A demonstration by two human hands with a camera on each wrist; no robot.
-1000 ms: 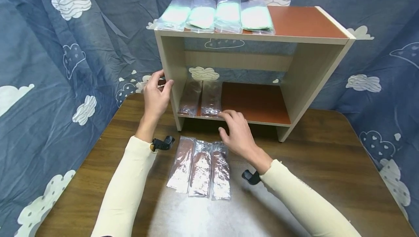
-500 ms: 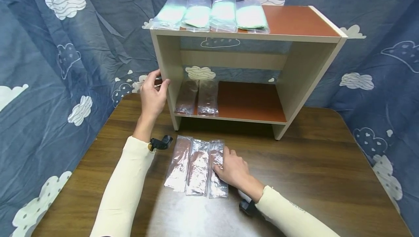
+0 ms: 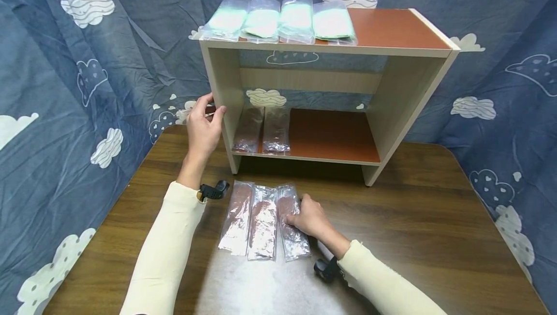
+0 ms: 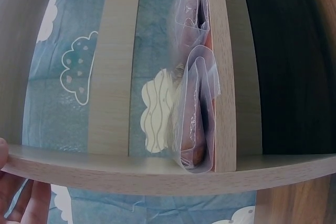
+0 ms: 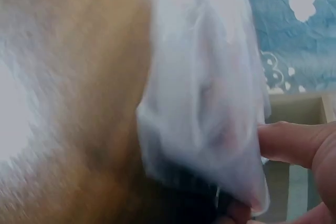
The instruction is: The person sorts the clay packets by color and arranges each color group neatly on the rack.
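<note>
My left hand grips the left side panel of a small wooden shelf unit; in the left wrist view the thumb and fingers lie on opposite sides of the panel. My right hand pinches the rightmost clear plastic packet on the table, which holds something brown. In the right wrist view that packet is blurred and lifted off the table, with the thumb against it. Two similar packets, the middle one and the left one, lie beside it.
On the lower shelf lie two brown packets, one at the far left and one beside it. Several packets with pale green contents line the top. The unit stands on a brown wooden table before a blue cloud-print cloth.
My right hand has come down from the lower shelf's front edge to the rightmost table packet and taken hold of it. That packet has turned slightly, its near end rightward. My left hand stays put.
</note>
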